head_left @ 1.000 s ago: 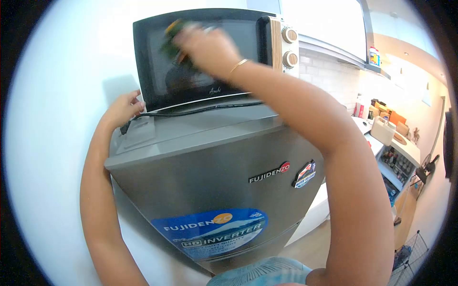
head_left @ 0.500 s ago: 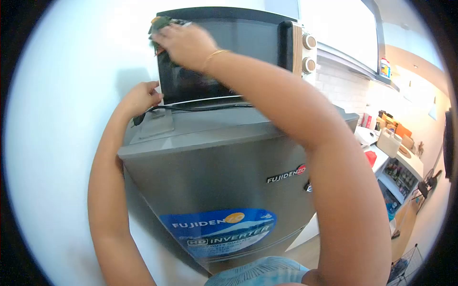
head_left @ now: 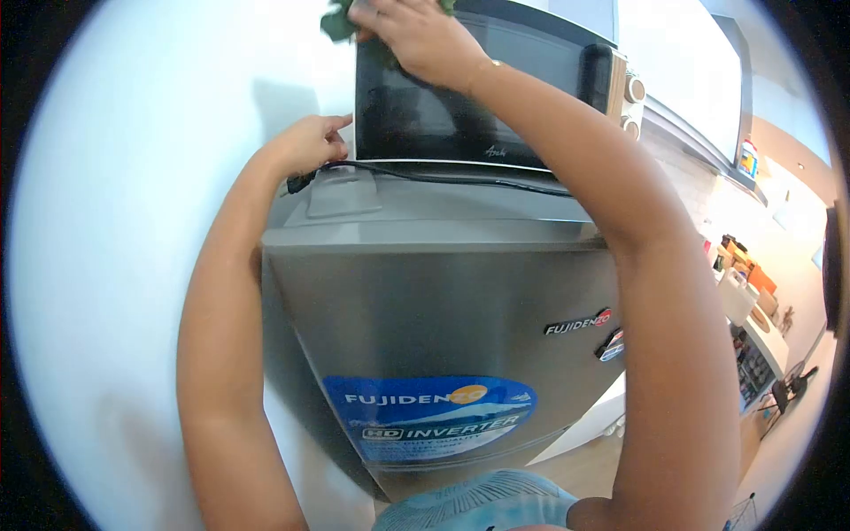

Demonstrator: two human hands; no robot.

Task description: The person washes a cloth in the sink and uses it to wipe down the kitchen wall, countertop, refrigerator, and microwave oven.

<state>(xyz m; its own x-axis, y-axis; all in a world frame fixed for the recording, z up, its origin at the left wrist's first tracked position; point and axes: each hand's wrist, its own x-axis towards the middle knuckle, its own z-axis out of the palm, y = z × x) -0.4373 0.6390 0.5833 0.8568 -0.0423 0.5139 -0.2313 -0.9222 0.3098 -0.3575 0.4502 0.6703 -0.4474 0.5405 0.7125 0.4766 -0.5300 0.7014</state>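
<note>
My right hand (head_left: 423, 40) is closed on a green cloth (head_left: 337, 21) with some orange in it, at the upper left corner of a microwave oven (head_left: 478, 97). The cloth lies against the oven's dark front and juts past its left edge; most of it is under my fingers or out of the frame. My left hand (head_left: 305, 144) is at the oven's lower left side, its index finger stretched to the casing and the other fingers loosely bent. Below that hand, a black power cord (head_left: 425, 176) with its plug crosses the fridge top.
The oven stands on a grey fridge (head_left: 443, 292) with a blue label (head_left: 434, 416). A white wall (head_left: 133, 221) rises close on the left. At the right are a shelf with a bottle (head_left: 749, 157) and a counter with a pale jug (head_left: 737, 296).
My view has shifted, so oven and fridge appear further right. My right hand and the cloth have moved up along the oven's front to its top corner. My left hand stays by the oven's side.
</note>
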